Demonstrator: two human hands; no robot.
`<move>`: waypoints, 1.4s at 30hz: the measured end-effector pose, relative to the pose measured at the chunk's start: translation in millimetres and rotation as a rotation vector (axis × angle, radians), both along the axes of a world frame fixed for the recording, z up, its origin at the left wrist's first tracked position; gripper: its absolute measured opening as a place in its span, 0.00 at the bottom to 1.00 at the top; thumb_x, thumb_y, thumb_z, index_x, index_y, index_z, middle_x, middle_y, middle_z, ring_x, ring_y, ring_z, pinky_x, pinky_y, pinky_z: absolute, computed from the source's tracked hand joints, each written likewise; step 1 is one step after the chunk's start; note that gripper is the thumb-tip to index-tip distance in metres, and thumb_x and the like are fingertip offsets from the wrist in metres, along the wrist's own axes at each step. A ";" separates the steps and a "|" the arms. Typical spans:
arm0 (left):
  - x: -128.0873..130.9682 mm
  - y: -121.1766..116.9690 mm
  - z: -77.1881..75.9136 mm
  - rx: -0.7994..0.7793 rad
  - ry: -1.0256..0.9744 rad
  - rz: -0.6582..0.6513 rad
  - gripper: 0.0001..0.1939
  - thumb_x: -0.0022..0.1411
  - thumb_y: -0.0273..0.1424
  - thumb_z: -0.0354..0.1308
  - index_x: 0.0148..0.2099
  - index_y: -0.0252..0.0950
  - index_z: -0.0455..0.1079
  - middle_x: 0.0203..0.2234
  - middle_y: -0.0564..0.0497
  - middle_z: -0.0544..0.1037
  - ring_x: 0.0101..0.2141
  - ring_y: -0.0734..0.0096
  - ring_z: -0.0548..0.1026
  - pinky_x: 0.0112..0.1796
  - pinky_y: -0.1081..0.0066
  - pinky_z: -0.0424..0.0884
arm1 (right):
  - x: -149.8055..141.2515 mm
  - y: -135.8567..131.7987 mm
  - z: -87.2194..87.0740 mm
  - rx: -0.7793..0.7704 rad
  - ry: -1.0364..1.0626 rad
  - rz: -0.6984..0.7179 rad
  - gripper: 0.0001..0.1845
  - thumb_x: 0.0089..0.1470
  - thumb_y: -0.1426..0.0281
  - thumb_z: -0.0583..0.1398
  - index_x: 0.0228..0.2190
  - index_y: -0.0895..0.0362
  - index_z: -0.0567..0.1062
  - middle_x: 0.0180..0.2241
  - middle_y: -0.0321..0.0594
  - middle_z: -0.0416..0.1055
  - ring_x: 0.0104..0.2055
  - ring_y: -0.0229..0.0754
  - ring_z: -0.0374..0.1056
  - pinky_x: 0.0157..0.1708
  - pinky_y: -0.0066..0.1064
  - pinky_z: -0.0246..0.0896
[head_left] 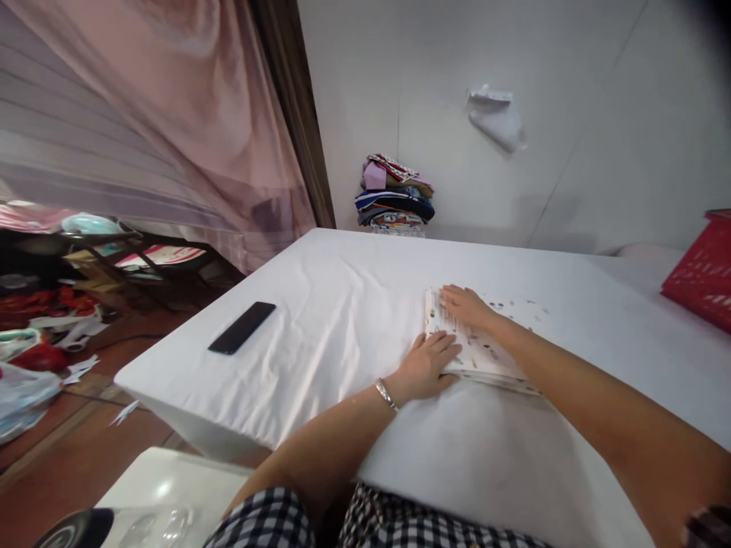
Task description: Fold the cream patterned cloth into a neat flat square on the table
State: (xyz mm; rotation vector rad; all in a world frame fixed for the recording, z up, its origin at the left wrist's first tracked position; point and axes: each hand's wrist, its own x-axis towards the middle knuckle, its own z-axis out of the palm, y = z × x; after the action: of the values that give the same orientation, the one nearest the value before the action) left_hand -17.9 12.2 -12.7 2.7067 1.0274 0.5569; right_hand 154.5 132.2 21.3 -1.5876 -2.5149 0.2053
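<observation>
Your left hand (426,367), nearer you, and right hand (467,306) rest, fingers outstretched, on the folded cloth (483,355), which extends rightward.

A pink curtain (228,114) hangs beside a pale wall (422,84)

You can pass between the phone (243,328), near the table's (365,327) left edge, and the cloth (484,354); beyond the far edge, the clothes pile (395,199) blocks you.
</observation>
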 end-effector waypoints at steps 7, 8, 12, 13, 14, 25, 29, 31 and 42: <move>-2.0 2.6 -0.8 -0.016 -0.012 -0.026 0.31 0.60 0.41 0.54 0.62 0.40 0.53 0.60 0.44 0.60 0.61 0.56 0.52 0.57 0.51 0.52 | -11.8 76.9 5.4 -0.302 -0.001 0.001 0.20 0.54 0.63 0.55 0.46 0.54 0.76 0.48 0.41 0.73 0.51 0.49 0.67 0.52 0.38 0.57; -2.4 2.7 -0.3 -0.022 -0.016 -0.030 0.31 0.60 0.41 0.54 0.62 0.40 0.53 0.60 0.44 0.60 0.61 0.56 0.52 0.57 0.51 0.52 | -8.8 85.0 7.1 -0.367 0.022 0.009 0.21 0.51 0.62 0.57 0.45 0.54 0.76 0.47 0.40 0.74 0.49 0.49 0.68 0.51 0.38 0.59; -3.6 2.5 0.7 -0.041 -0.021 -0.033 0.32 0.59 0.41 0.54 0.63 0.41 0.52 0.60 0.44 0.60 0.61 0.55 0.53 0.57 0.50 0.53 | -1.2 105.3 11.7 -0.695 0.153 -0.017 0.24 0.42 0.58 0.63 0.43 0.52 0.77 0.42 0.41 0.77 0.44 0.50 0.71 0.46 0.40 0.63; -3.7 2.5 0.5 -0.042 -0.024 -0.032 0.32 0.59 0.41 0.55 0.63 0.40 0.52 0.60 0.44 0.60 0.61 0.55 0.53 0.57 0.50 0.52 | -1.4 107.6 11.4 -0.747 0.170 -0.023 0.23 0.41 0.57 0.63 0.41 0.52 0.78 0.40 0.41 0.77 0.43 0.51 0.72 0.44 0.40 0.64; -3.8 2.5 0.2 -0.044 -0.027 -0.032 0.32 0.59 0.41 0.55 0.63 0.40 0.52 0.60 0.44 0.60 0.61 0.55 0.52 0.57 0.49 0.52 | -2.2 109.0 10.4 -0.781 0.179 -0.018 0.22 0.40 0.57 0.63 0.38 0.52 0.79 0.39 0.42 0.77 0.41 0.51 0.72 0.42 0.40 0.65; 0.3 1.6 -3.2 -0.071 -0.038 0.006 0.34 0.58 0.43 0.54 0.63 0.39 0.52 0.60 0.44 0.60 0.62 0.54 0.50 0.59 0.48 0.46 | -1.1 106.8 -22.1 -0.546 0.389 -0.057 0.20 0.35 0.56 0.64 0.30 0.57 0.74 0.31 0.39 0.76 0.35 0.45 0.71 0.35 0.33 0.65; 0.6 1.3 -2.9 -0.059 -0.035 0.013 0.34 0.58 0.44 0.55 0.63 0.39 0.52 0.60 0.44 0.61 0.62 0.55 0.51 0.60 0.48 0.45 | -1.8 106.6 -15.8 -0.523 0.303 -0.012 0.20 0.37 0.56 0.64 0.30 0.57 0.75 0.31 0.40 0.76 0.35 0.46 0.71 0.35 0.33 0.64; -0.1 1.8 -2.5 -0.057 -0.030 0.011 0.34 0.58 0.45 0.54 0.63 0.39 0.52 0.60 0.44 0.61 0.62 0.54 0.51 0.60 0.48 0.45 | -2.4 105.2 -10.1 -0.492 0.222 0.007 0.21 0.39 0.55 0.63 0.31 0.57 0.76 0.32 0.40 0.76 0.37 0.48 0.71 0.36 0.34 0.64; 1.1 4.1 -7.2 -0.041 -0.044 0.000 0.35 0.57 0.45 0.56 0.63 0.41 0.52 0.61 0.45 0.59 0.62 0.54 0.51 0.60 0.46 0.44 | -20.2 51.8 -35.6 -0.007 0.000 0.053 0.26 0.60 0.57 0.44 0.54 0.54 0.64 0.57 0.45 0.63 0.59 0.48 0.58 0.56 0.42 0.49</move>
State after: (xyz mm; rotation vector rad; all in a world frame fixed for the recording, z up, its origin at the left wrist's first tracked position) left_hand -16.8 16.4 -19.9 2.6470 1.0169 0.5866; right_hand 134.2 184.0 -14.4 -1.5244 -2.5613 0.2209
